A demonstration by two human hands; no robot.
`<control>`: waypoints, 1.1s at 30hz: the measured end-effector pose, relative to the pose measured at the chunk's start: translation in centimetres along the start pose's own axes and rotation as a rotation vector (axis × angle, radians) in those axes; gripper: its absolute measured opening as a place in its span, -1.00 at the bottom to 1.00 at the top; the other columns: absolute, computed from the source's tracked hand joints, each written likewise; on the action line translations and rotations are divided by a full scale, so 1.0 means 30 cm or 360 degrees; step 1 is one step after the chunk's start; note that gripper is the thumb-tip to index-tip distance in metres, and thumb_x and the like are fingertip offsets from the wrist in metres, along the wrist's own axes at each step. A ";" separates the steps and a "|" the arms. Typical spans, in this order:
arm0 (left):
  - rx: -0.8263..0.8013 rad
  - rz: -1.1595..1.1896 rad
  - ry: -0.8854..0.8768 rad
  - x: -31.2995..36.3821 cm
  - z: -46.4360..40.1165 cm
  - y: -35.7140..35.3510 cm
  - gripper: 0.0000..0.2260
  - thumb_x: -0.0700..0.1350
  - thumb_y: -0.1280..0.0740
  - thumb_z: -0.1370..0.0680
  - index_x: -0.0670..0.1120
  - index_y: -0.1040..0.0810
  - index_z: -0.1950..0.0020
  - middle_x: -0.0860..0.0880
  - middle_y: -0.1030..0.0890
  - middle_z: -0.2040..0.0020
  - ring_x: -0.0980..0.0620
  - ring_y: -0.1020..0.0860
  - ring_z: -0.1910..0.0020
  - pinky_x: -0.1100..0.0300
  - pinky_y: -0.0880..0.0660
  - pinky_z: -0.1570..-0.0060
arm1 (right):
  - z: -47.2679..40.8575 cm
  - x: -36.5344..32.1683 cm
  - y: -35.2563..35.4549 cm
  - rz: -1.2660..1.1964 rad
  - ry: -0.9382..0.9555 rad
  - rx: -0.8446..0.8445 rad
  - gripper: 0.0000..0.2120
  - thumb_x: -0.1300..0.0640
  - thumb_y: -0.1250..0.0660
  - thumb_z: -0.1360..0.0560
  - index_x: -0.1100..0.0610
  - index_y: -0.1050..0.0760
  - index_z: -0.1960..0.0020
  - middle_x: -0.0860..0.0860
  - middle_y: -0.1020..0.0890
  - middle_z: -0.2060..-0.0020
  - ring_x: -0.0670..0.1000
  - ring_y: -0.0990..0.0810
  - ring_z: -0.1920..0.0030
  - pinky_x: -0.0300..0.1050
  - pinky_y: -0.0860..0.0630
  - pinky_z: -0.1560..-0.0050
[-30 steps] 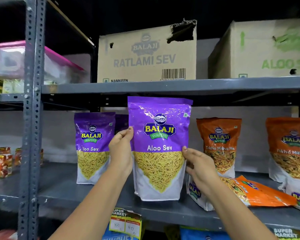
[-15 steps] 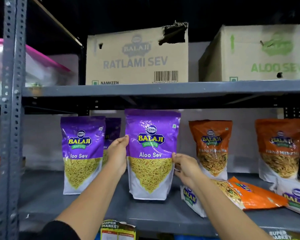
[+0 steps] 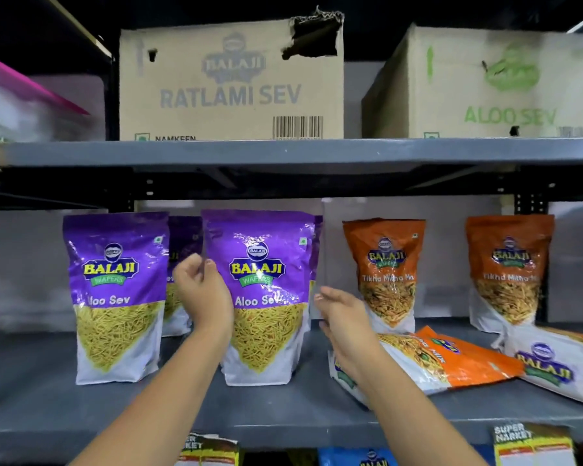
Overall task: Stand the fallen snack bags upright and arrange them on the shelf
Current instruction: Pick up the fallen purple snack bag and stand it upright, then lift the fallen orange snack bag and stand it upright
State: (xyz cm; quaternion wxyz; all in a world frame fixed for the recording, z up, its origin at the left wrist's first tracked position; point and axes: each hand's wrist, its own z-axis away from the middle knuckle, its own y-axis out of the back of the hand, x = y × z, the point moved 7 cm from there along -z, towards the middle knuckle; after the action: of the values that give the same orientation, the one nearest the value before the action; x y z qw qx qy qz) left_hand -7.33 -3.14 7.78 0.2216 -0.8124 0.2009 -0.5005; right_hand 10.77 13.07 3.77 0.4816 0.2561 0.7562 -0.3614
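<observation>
Upper shelf, left: cardboard carton [image 3: 231,82] marked "RATLAMI SEV", top corner torn.
Upper shelf, right: carton [image 3: 492,85] marked "ALOO SEV" in green.
Far left: pink-lidded plastic box [image 3: 24,99], blurred.
Front edge below: price tags [image 3: 532,443].

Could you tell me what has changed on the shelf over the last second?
The purple Aloo Sev bag, held up in both hands earlier, now stands on the shelf. The left hand and right hand have let go, fingers open beside it. The fallen orange bag still lies flat; the other bags stayed put.
</observation>
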 end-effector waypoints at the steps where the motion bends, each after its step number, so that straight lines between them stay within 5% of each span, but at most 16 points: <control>1: -0.0001 -0.0008 -0.0194 0.054 0.055 -0.008 -0.73 -0.24 -0.27 -0.58 -0.19 -0.48 -0.28 -0.01 -0.52 -0.13 0.00 -0.50 -0.10 0.46 -0.43 0.05 | 0.019 -0.025 0.053 -0.0060 0.0084 0.0090 -0.81 0.29 -0.32 -0.55 0.16 -0.58 -0.14 0.02 -0.64 0.11 -0.10 -0.57 0.16 -0.25 -0.50 0.06; 3: -0.0214 -0.0017 -0.0623 0.166 0.209 -0.061 -0.78 -0.23 -0.26 -0.58 -0.11 -0.49 -0.22 0.03 -0.51 -0.13 0.04 -0.48 -0.09 0.29 -0.43 -0.08 | 0.069 -0.066 0.192 -0.0134 0.0294 0.0383 -0.78 0.27 -0.35 -0.52 0.10 -0.63 -0.13 -0.01 -0.68 0.02 -0.06 -0.62 0.01 -0.15 -0.51 -0.12; 5: -0.0742 0.0041 -0.0838 0.200 0.363 -0.174 -0.85 -0.26 -0.24 -0.58 -0.06 -0.51 -0.09 -0.02 -0.59 -0.03 0.02 -0.56 -0.03 0.23 -0.47 -0.08 | 0.132 -0.091 0.335 -0.0241 0.0436 0.0736 -0.78 0.31 -0.31 -0.52 0.08 -0.63 -0.05 0.00 -0.69 -0.03 -0.02 -0.63 -0.04 -0.15 -0.52 -0.10; 8: -0.1513 -0.0261 -0.0617 0.076 0.544 -0.406 -0.85 -0.16 -0.26 -0.56 0.11 -0.51 0.08 0.04 -0.66 0.12 0.07 -0.64 0.06 0.20 -0.56 0.00 | 0.177 -0.038 0.502 -0.0285 0.0335 0.1108 -0.69 0.29 -0.28 -0.53 0.07 -0.52 -0.23 0.04 -0.60 -0.08 0.01 -0.56 0.04 -0.18 -0.49 0.04; 10: -0.1767 -0.0730 -0.0397 -0.068 0.607 -0.529 -0.89 -0.11 -0.28 -0.55 0.11 -0.51 0.09 0.06 -0.63 0.12 0.03 -0.62 0.07 0.13 -0.56 -0.01 | 0.181 0.029 0.562 -0.0288 0.0119 0.1228 -0.46 0.20 -0.34 -0.42 0.11 -0.42 -0.40 0.10 -0.57 -0.21 0.08 -0.55 -0.08 -0.02 -0.46 -0.06; 12: -0.1942 -0.1223 -0.0126 -0.213 0.628 -0.607 -0.87 -0.09 -0.23 -0.58 -0.01 -0.56 -0.03 -0.07 -0.62 0.00 -0.11 -0.59 -0.02 0.09 -0.51 -0.08 | 0.175 0.080 0.605 -0.0388 -0.0048 0.1273 -0.36 0.15 -0.34 -0.28 0.17 -0.44 -0.38 0.14 -0.61 -0.07 0.13 -0.53 0.05 0.03 -0.43 0.05; 16: -0.2312 -0.2069 0.0012 -0.432 0.621 -0.646 -0.57 -0.04 -0.14 -0.62 -0.18 -0.43 -0.45 -0.14 -0.46 -0.45 -0.15 -0.48 -0.36 0.06 -0.41 -0.35 | 0.173 0.121 0.650 -0.0677 -0.0326 0.1161 -0.88 0.26 -0.30 -0.46 0.22 -0.44 0.01 0.11 -0.36 0.29 0.04 -0.26 0.36 -0.08 -0.24 0.29; 20: -0.2281 -0.2227 0.0305 -0.411 0.617 -0.620 -0.67 -0.14 -0.24 -0.62 -0.28 -0.51 -0.32 -0.15 -0.54 -0.32 -0.13 -0.53 -0.28 0.09 -0.49 -0.13 | 0.144 0.168 0.628 -0.1000 -0.0518 0.1001 -0.86 0.32 -0.29 -0.49 0.21 -0.47 -0.04 0.14 -0.51 0.14 0.06 -0.44 0.25 -0.10 -0.38 0.17; 24: -0.2202 -0.2116 0.0784 -0.424 0.614 -0.573 -0.80 -0.17 -0.23 -0.61 -0.19 -0.52 0.17 -0.12 -0.55 0.17 -0.11 -0.57 0.20 -0.05 -0.49 -0.21 | 0.123 0.223 0.631 -0.1453 -0.0451 0.1069 -0.69 0.27 -0.30 -0.52 0.24 -0.56 -0.25 0.21 -0.65 -0.13 0.19 -0.63 -0.10 -0.25 -0.46 0.10; 26: -0.2104 -0.2061 0.0803 -0.431 0.586 -0.572 -0.82 -0.20 -0.24 -0.60 -0.20 -0.53 0.17 -0.16 -0.57 0.18 -0.09 -0.55 0.26 -0.07 -0.53 -0.14 | 0.121 0.221 0.630 -0.1412 -0.0427 0.1007 -0.68 0.28 -0.30 -0.55 0.28 -0.54 -0.29 0.25 -0.63 -0.19 0.23 -0.61 -0.20 -0.07 -0.54 -0.13; 30: -0.1804 -0.1707 0.0934 -0.392 0.566 -0.535 -0.78 -0.24 -0.26 -0.53 -0.30 -0.57 -0.11 -0.29 -0.66 -0.08 -0.24 -0.66 -0.02 -0.10 -0.57 -0.14 | 0.123 0.173 0.636 -0.1262 -0.0320 0.0913 -0.66 0.22 -0.34 -0.56 0.36 -0.52 -0.28 0.27 -0.61 -0.19 0.21 -0.61 -0.12 0.21 -0.49 -0.26; 33: -0.1604 -0.1292 0.0955 -0.309 0.580 -0.503 -0.88 -0.27 -0.25 -0.58 -0.27 -0.57 0.01 -0.23 -0.64 0.13 -0.14 -0.60 0.22 0.03 -0.59 0.10 | 0.126 0.131 0.622 -0.1296 -0.0244 0.0769 -0.64 0.13 -0.29 -0.59 0.29 -0.52 -0.32 0.26 -0.66 -0.16 0.18 -0.67 -0.01 0.15 -0.52 -0.15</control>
State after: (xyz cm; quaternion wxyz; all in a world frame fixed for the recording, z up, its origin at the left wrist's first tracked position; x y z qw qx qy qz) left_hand 6.07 17.12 2.56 -0.4497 -0.6538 0.1418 -0.5917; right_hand 24.97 21.57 -6.45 0.2821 0.0164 0.6515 -0.7041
